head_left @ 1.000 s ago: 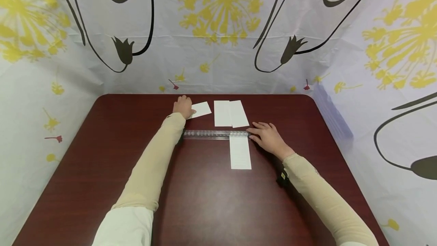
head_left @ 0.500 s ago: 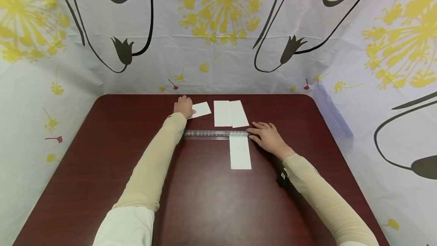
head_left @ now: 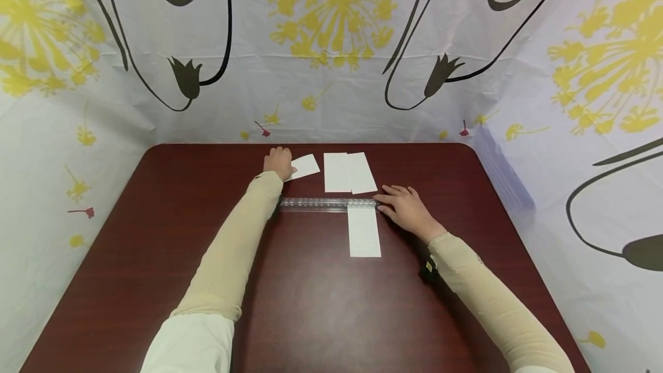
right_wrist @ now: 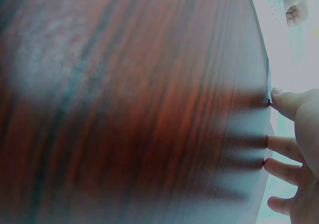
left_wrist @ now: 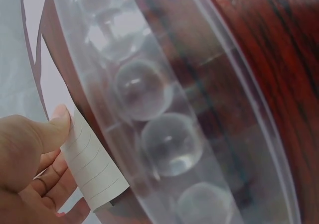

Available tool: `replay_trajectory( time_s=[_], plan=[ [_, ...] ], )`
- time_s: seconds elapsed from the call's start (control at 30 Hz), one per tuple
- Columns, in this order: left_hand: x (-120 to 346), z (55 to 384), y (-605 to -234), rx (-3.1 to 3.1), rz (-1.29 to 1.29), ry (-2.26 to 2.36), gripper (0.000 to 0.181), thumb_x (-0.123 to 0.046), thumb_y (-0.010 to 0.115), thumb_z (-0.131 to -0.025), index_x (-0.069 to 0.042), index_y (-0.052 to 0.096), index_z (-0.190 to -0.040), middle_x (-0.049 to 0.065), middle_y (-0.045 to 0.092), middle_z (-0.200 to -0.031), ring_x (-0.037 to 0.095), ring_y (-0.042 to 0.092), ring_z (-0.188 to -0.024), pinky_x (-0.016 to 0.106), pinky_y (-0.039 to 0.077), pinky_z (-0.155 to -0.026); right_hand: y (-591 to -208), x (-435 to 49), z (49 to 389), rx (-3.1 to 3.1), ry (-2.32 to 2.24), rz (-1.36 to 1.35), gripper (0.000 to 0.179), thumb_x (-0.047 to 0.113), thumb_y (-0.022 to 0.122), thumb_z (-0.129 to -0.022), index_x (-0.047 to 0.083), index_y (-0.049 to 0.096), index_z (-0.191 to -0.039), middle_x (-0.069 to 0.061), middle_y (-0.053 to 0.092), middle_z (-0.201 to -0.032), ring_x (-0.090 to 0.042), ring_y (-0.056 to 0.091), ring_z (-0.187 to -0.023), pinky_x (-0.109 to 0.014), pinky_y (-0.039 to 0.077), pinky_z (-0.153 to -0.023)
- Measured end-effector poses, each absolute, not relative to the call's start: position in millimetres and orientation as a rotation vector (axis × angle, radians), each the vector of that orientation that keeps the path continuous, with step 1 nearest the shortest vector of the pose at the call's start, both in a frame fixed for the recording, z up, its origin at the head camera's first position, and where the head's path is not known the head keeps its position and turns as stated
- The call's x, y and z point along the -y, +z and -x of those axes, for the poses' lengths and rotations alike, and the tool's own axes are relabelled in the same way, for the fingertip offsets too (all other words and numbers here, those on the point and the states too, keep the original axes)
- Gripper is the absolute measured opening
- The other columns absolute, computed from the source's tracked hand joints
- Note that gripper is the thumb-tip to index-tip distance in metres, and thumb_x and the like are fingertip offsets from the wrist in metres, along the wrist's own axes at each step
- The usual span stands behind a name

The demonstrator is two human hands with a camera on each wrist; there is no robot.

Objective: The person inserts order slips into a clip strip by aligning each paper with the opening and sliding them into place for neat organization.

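In the head view my left hand [head_left: 278, 163] is at the far left of the table, at the left end of a small white card [head_left: 307, 166]. The left wrist view shows this card as lined paper [left_wrist: 92, 159], with the thumb on top and the fingers curled at its side, pinching it. A clear plastic strip [head_left: 313, 205] with a row of round domes [left_wrist: 172, 143] lies across the table. My right hand [head_left: 406, 209] rests on the table with fingers spread, its thumb touching the strip's right end. A lined white card [head_left: 365, 233] extends toward me from that end.
Two more white cards [head_left: 336, 172] lie side by side behind the strip, their edges meeting or overlapping. The dark red wooden table [head_left: 321, 304] has rounded far corners. A patterned white cloth [head_left: 217, 114] hangs around the back and sides.
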State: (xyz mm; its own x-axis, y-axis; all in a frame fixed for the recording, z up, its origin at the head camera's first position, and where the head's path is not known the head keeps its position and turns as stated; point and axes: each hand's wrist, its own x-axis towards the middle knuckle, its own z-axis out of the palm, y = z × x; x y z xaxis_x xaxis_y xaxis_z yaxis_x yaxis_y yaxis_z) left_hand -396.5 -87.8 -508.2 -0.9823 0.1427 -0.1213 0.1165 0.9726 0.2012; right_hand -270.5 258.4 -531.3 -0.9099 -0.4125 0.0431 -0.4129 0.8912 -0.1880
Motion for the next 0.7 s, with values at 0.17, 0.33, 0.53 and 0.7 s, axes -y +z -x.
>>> replay_trajectory(
  time_s=[0.17, 0.33, 0.53, 0.7],
  plan=[
    [87.2, 397.0, -509.1, -2.983, -0.210, 0.293, 0.037, -0.027, 0.065, -0.096, 0.002, 0.060, -0.117, 0.023, 0.057, -0.128, 0.040, 0.051, -0.120, 0.055, 0.049, -0.101, -531.4, -259.1, 271.0, 3.056, 0.297, -0.671, 0.042, 0.034, 0.058, -0.100, 0.021, 0.058, -0.140, -0.016, 0.047, -0.153, -0.040, 0.043, -0.140, -0.066, 0.028, -0.115],
    [88.0, 397.6, -511.3, -3.009, -0.223, 0.285, 0.036, -0.027, 0.066, -0.095, 0.001, 0.061, -0.117, 0.024, 0.055, -0.131, 0.040, 0.049, -0.120, 0.055, 0.049, -0.100, -531.3, -258.9, 272.0, 3.064, 0.311, -0.662, 0.042, 0.035, 0.056, -0.100, 0.022, 0.058, -0.140, -0.015, 0.047, -0.153, -0.039, 0.042, -0.141, -0.066, 0.027, -0.116],
    [90.9, 396.5, -512.2, -3.062, -0.177, 0.299, 0.043, -0.032, 0.071, -0.091, -0.001, 0.060, -0.119, 0.022, 0.051, -0.136, 0.038, 0.046, -0.121, 0.055, 0.048, -0.100, -531.3, -258.4, 272.8, 3.059, 0.310, -0.668, 0.042, 0.036, 0.057, -0.100, 0.022, 0.058, -0.140, -0.015, 0.047, -0.152, -0.038, 0.043, -0.142, -0.065, 0.028, -0.115],
    [93.3, 394.9, -514.7, -3.106, -0.188, 0.318, 0.047, -0.035, 0.074, -0.088, -0.003, 0.060, -0.120, 0.019, 0.057, -0.130, 0.037, 0.050, -0.118, 0.053, 0.048, -0.099, -531.1, -258.0, 271.0, 3.042, 0.301, -0.680, 0.041, 0.033, 0.058, -0.099, 0.021, 0.059, -0.139, -0.017, 0.048, -0.151, -0.040, 0.044, -0.140, -0.067, 0.029, -0.114]
  ],
)
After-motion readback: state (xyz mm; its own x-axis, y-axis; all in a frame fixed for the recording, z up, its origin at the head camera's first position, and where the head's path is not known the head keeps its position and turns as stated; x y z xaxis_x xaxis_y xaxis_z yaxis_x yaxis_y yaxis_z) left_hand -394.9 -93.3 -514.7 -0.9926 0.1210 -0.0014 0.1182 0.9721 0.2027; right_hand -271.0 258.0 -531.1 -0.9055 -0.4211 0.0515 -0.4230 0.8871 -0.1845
